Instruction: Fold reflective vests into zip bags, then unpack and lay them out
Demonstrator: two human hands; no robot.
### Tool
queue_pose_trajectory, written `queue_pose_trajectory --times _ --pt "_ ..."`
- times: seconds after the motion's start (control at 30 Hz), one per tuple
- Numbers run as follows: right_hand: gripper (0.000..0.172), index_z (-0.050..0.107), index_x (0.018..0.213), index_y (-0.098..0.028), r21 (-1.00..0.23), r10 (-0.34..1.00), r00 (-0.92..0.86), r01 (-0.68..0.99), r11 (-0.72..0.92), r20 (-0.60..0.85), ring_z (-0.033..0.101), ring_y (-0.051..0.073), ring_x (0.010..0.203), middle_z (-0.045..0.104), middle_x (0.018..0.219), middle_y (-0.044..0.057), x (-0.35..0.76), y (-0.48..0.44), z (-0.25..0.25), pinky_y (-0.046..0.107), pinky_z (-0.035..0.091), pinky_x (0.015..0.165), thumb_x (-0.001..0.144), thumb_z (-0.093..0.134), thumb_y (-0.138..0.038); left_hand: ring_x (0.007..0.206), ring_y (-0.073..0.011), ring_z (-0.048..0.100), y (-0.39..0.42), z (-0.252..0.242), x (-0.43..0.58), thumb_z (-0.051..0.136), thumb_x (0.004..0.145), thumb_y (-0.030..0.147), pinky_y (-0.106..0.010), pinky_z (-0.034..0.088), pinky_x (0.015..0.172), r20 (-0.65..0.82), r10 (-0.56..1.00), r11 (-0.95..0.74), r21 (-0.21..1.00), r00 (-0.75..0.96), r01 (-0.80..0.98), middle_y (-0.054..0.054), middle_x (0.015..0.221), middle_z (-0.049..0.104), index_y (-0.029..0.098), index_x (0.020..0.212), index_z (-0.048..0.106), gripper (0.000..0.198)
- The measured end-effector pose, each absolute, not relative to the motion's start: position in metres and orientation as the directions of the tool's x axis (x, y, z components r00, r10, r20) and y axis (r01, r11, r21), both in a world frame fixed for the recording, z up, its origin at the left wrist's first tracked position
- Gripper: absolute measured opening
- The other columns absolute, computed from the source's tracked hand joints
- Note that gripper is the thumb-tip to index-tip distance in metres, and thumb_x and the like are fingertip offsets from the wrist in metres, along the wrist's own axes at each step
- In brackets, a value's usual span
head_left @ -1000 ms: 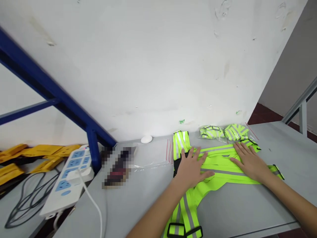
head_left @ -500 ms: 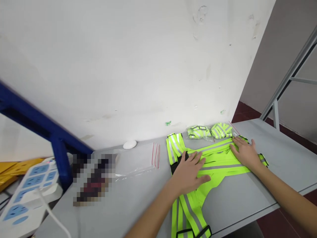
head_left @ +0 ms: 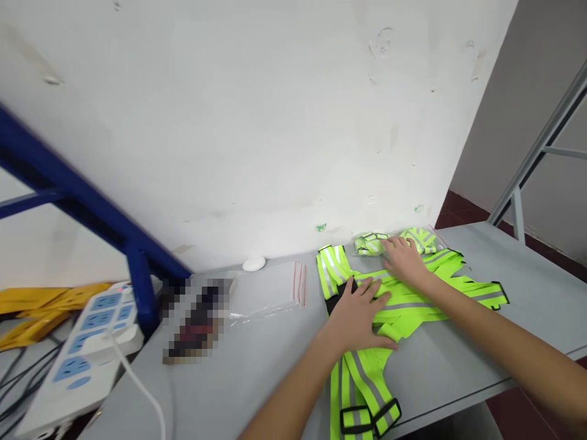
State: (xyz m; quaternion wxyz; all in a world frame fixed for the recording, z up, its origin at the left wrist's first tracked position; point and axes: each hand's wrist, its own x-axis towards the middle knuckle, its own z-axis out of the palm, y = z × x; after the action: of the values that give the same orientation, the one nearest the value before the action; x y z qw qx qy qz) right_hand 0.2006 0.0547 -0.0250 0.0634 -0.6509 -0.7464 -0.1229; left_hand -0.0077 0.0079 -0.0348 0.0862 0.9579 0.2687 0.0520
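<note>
A neon-yellow reflective strap vest (head_left: pixel 408 327) with grey stripes and black buckles lies spread on the grey table (head_left: pixel 270 360). My left hand (head_left: pixel 358 318) rests flat on its left part, fingers spread, beside a black patch (head_left: pixel 337 299). Farther back, my right hand (head_left: pixel 406 260) reaches over the vest's upper edge, its fingers apart and slightly bent. Its fingertips are close to two clear bags of folded neon-yellow straps, a left bag (head_left: pixel 368 244) and a right bag (head_left: pixel 419 238); whether they touch is unclear. Neither hand grips anything visible.
Clear zip bags (head_left: pixel 270 287) with red seals lie left of the vest, near a white oval object (head_left: pixel 254 263) and a blurred-out item (head_left: pixel 199 324). A power strip (head_left: pixel 87 348) with a white cable, yellow material (head_left: pixel 50 305) and a blue frame (head_left: pixel 142 287) stand left. A white wall (head_left: pixel 284 122) rises behind.
My right hand has moved left and back, from the vest's right part to the bags. My left hand stays flat on the vest. The view has shifted slightly left.
</note>
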Motion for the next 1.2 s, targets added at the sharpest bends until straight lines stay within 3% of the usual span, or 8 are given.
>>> queue_pose_trajectory --times 0.13,0.3,0.5,0.67,0.77,0.87,1.03,1.2 --pt "0.056 0.040 0.136 -0.010 0.097 0.961 -0.173 0.983 0.155 0.215 0.049 0.033 0.117 0.053 0.130 0.022 0.170 0.098 -0.031 0.047 0.032 0.097 0.080 0.050 -0.010 0.143 -0.0319 0.026 0.012 -0.034 -0.011 0.041 0.072 0.084 -0.057 0.007 0.116 0.053 0.538 -0.832 0.192 0.841 0.520 -0.009 0.154 0.033 0.029 0.146 0.035 0.092" --pt "0.041 0.052 0.118 -0.011 0.055 0.948 -0.230 0.973 0.223 0.221 0.055 0.031 0.108 0.062 0.113 0.019 0.168 0.116 -0.027 0.041 0.038 0.090 0.078 0.053 -0.013 0.143 -0.0290 0.027 0.017 -0.036 -0.016 0.040 0.073 0.083 -0.054 0.006 0.117 0.081 0.546 -0.827 0.209 0.834 0.521 -0.007 0.154 0.034 0.028 0.145 0.037 0.090" --pt "0.056 0.045 0.131 -0.014 -0.123 0.836 -0.238 0.933 0.338 0.494 0.049 0.035 0.117 0.058 0.123 0.017 0.188 0.083 -0.012 0.047 0.037 0.097 0.078 0.051 -0.031 0.144 -0.0287 0.025 0.020 -0.036 -0.020 0.044 0.073 0.081 -0.054 0.001 0.117 0.103 0.549 -0.819 0.266 0.829 0.509 -0.008 0.153 0.035 0.025 0.144 0.038 0.091" --pt "0.040 0.056 0.123 -0.031 -0.125 0.783 -0.288 0.899 0.419 0.551 0.037 0.035 0.133 0.059 0.127 0.008 0.199 0.027 -0.032 0.056 0.020 0.110 0.084 0.048 -0.039 0.136 -0.0291 0.040 0.020 -0.037 -0.027 0.031 0.085 0.074 -0.050 0.003 0.119 0.406 0.603 -0.784 0.460 0.687 0.417 -0.011 0.140 0.053 0.018 0.138 0.049 0.079" --pt "0.031 0.062 0.113 -0.041 -0.122 0.822 -0.319 0.900 0.419 0.472 0.044 0.036 0.125 0.065 0.115 0.005 0.201 0.006 -0.056 0.061 0.020 0.109 0.083 0.055 -0.044 0.128 -0.0291 0.049 0.012 -0.030 -0.029 0.028 0.087 0.073 -0.050 0.020 0.117 0.525 0.722 -0.667 0.701 0.451 0.252 -0.012 0.134 0.058 0.017 0.139 0.047 0.079" --pt "0.029 0.062 0.112 -0.049 -0.108 0.801 -0.375 0.874 0.473 0.467 0.051 0.032 0.117 0.066 0.109 0.003 0.195 -0.003 -0.074 0.059 0.025 0.108 0.085 0.059 -0.038 0.117 -0.0271 0.059 0.002 -0.017 -0.027 0.045 0.090 0.061 -0.044 0.044 0.102 0.299 0.857 -0.341 0.940 0.418 0.027 -0.010 0.131 0.061 0.020 0.144 0.041 0.068" --pt "0.057 0.045 0.129 -0.052 -0.020 0.597 -0.483 0.766 0.642 0.641 0.044 0.028 0.128 0.056 0.129 -0.001 0.178 -0.007 -0.065 0.055 0.025 0.111 0.085 0.057 -0.019 0.116 -0.0295 0.059 0.001 -0.005 -0.026 0.071 0.078 0.046 -0.042 0.048 0.098 0.002 0.823 0.083 0.989 0.568 -0.123 -0.010 0.127 0.063 0.017 0.131 0.054 0.063" --pt "0.082 0.006 0.151 -0.025 -0.321 0.726 -0.333 0.732 0.601 0.601 0.021 0.037 0.142 0.024 0.154 0.014 0.184 -0.003 -0.033 0.061 0.023 0.112 0.083 0.052 -0.030 0.112 -0.0293 0.062 0.018 -0.007 -0.042 0.077 0.073 0.037 -0.043 0.051 0.095 -0.125 0.806 0.283 0.940 0.579 -0.190 -0.012 0.123 0.065 0.018 0.128 0.056 0.062"
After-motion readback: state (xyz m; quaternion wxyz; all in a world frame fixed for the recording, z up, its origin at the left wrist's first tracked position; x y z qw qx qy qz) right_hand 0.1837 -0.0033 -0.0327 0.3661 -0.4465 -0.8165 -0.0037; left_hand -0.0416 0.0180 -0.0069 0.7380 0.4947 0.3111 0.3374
